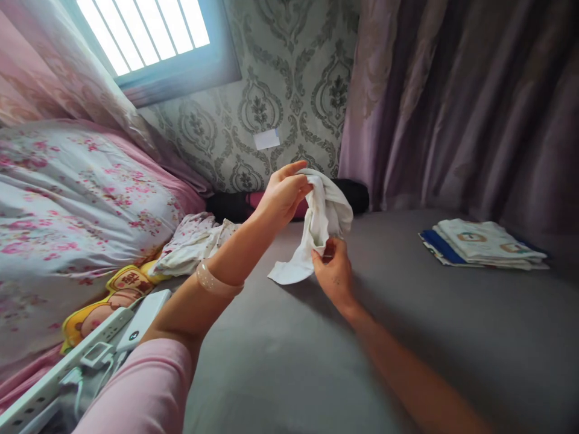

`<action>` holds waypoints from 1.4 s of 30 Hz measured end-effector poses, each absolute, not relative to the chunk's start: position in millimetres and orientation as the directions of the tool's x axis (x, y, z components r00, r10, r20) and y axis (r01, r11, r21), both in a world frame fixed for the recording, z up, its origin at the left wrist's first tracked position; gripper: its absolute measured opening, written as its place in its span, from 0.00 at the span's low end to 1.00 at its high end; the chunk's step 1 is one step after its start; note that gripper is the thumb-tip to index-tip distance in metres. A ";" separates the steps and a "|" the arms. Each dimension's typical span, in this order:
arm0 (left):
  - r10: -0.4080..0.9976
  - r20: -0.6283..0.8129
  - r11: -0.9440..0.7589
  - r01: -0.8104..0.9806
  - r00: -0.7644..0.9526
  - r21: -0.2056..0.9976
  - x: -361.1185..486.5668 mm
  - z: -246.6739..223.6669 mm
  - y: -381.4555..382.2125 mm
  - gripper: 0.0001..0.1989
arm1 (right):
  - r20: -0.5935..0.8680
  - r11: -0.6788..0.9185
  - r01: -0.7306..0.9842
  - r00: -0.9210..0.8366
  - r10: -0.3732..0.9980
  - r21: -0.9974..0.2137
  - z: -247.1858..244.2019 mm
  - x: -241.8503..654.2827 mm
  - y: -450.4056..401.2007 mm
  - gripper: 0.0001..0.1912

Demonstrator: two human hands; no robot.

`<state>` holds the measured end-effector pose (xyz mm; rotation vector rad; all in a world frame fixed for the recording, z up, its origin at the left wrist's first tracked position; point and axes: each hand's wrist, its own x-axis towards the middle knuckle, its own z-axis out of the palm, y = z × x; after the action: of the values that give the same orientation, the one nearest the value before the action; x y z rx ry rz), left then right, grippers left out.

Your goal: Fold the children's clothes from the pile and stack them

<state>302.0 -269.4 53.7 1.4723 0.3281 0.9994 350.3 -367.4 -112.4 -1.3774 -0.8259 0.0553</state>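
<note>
A white piece of clothing [332,205] hangs bunched between my two hands above the grey bed sheet [271,349]. My left hand [287,191] is closed on its upper edge, with the forearm reaching in from the lower left. Lower down, my right hand [335,271] pinches the rim of an opening in the cloth. One flap of the white fabric drapes down to the left, close to the sheet. Folds hide the garment's full shape, so I cannot tell its exact kind.
Folded clothes [491,244] lie stacked at the right. On the left are crumpled light clothes [194,244], a yellow cartoon cushion [90,313], a power strip [63,367] with plugs and cables, and a floral quilt [81,205]. Dark and magenta items [228,206] lie along the wall.
</note>
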 end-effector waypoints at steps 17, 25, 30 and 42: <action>0.702 0.568 -0.701 0.273 0.430 0.659 209.0 16.9 -249.1 0.15 | 0.626 0.259 0.582 0.620 0.472 -0.771 -31.5 401.9 -448.1 0.13; 0.696 0.266 -0.532 0.231 0.667 0.815 216.9 -69.1 -239.1 0.20 | 0.322 -0.055 0.616 0.484 0.813 -0.786 -56.2 453.8 -439.0 0.14; 0.716 0.025 -0.183 0.153 0.697 0.971 233.1 -118.9 -234.5 0.25 | 0.124 -0.167 0.626 0.393 0.911 -0.762 -78.8 471.8 -426.0 0.19; 0.640 0.119 -0.304 0.108 0.759 0.946 228.1 -114.7 -234.1 0.22 | 0.063 -0.151 0.523 0.368 0.928 -0.839 -78.2 471.6 -424.6 0.25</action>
<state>228.1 -234.1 -114.7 1.8297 0.5790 0.5888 471.6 -424.6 -78.2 -1.8062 -1.2720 0.6185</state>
